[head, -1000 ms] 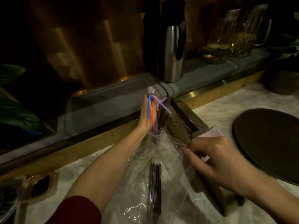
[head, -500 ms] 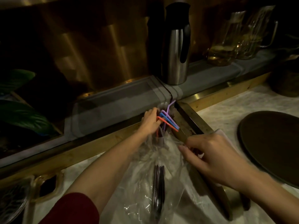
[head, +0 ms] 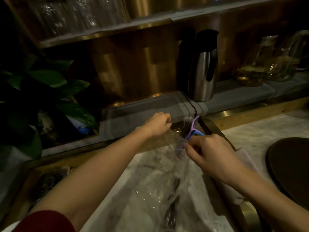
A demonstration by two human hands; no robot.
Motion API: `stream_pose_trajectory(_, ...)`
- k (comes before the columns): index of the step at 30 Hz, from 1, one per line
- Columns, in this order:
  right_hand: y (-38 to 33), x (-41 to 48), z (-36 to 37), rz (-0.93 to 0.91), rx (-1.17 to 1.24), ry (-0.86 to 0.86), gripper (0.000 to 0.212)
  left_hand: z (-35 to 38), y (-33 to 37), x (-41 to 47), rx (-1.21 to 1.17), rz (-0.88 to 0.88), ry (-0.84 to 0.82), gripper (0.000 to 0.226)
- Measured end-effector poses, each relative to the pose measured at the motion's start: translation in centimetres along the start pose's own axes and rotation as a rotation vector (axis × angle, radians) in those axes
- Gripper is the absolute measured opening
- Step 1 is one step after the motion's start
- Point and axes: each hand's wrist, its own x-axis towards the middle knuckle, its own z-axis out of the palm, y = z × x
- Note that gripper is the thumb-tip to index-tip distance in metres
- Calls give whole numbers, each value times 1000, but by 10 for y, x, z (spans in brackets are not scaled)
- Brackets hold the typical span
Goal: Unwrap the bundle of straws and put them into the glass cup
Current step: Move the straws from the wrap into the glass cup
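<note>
- Marble worktop [head: 267,128] fills my lower view; it carries everything below. A grey ledge runs along the back w/ a brass edge.
- Leafy plant [head: 50,84] at far left, well apart from the hands.
- Dark round tray [head: 292,164] at right on the worktop, near the R forearm, not touching as far as I see.
- Clear plastic wrap [head: 155,190] lies crumpled btwn the two arms, running up to the cup. It blurs whatever is under it.
- Steel jug [head: 202,72] upright on the ledge, behind the cup; glass pitchers [head: 260,64] right of it.
- Left hand [head: 157,124]: grip clamped, fingers curled and pinching the wrap's top edge, just left of the cup.
- Right hand [head: 210,153]: grip pinched on the coloured straws at the cup mouth; it hides most of the cup's right side.
- White cloth [head: 245,158] under the R wrist.
- Dark straws [head: 170,215] still inside the wrap, lying flat near me.
- Glass cup [head: 181,149] upright btwn the hands, hard to make out thru the film.
- Coloured straws [head: 194,124], purple and blue, bent tops sticking out of the cup.
</note>
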Motion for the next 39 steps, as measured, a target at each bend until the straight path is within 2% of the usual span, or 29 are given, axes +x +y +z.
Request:
stream_pose_trajectory(3,-9,3,5,3,-18,2,28,-26,4,-33,91,4,72,17)
stream_pose_trajectory(9,-21,5,8,27,-6,57,33,-61,13,-99,424,44,259,30)
stream_pose_trajectory(15,-21,4,10,1,70,39,31,-66,38,-154,601,58,302,32)
stream_pose_trajectory(22,-15,-4,9,-36,20,79,37,-38,69,-183,589,131,219,29)
stream_pose_trajectory(28,-7,-17,5,-61,-19,82,32,-9,75,-177,507,184,182,26)
stream_pose_trajectory(31,-4,-25,4,-58,-4,43,28,3,71,-168,469,200,139,32)
stream_pose_trajectory(35,-1,-36,1,-43,-28,35,26,22,73,-156,351,157,55,43)
stream_pose_trajectory(39,0,-46,-2,-37,-9,34,28,42,85,-148,245,64,-116,48)
